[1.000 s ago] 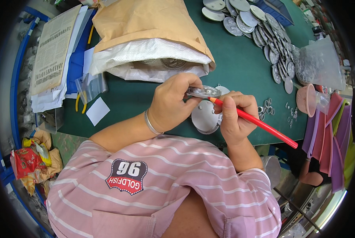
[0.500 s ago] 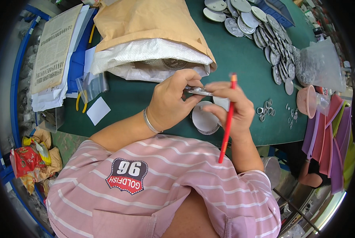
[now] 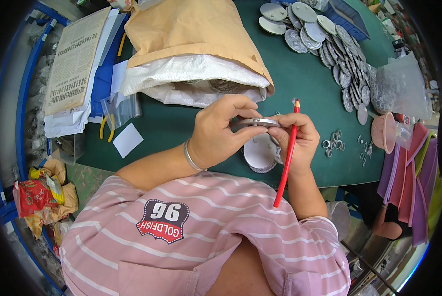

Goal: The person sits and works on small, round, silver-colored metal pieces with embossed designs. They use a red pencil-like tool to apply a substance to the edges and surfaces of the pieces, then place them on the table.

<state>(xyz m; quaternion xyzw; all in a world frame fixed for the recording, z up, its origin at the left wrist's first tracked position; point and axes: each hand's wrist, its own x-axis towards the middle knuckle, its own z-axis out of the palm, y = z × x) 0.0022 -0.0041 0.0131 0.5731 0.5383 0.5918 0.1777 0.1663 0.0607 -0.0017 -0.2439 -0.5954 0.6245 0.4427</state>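
Note:
Both hands hold a round silver metal medallion (image 3: 258,122) edge-on, above the green table. My left hand (image 3: 222,123) pinches its left side between thumb and fingers. At its right edge, the fingertips of my right hand (image 3: 298,140) grip it too. A red pencil (image 3: 287,167) is tucked between the right hand's fingers, its sharpened pale tip up and its other end toward my shirt. Just below the hands, several silver discs (image 3: 260,152) lie stacked on the table, partly hidden by the right hand.
A paper sack with white lining (image 3: 201,64) lies open ahead, metal discs inside. A heap of silver medallions (image 3: 346,64) spreads at the far right, near a blue bin (image 3: 346,19). Small metal rings (image 3: 333,143) and a pink cup (image 3: 383,133) are at right. Papers (image 3: 75,69) stand left.
The right hand has come in to the medallion and now grips its right edge. The medallion has turned so that its rim faces me. The whole view has shifted slightly.

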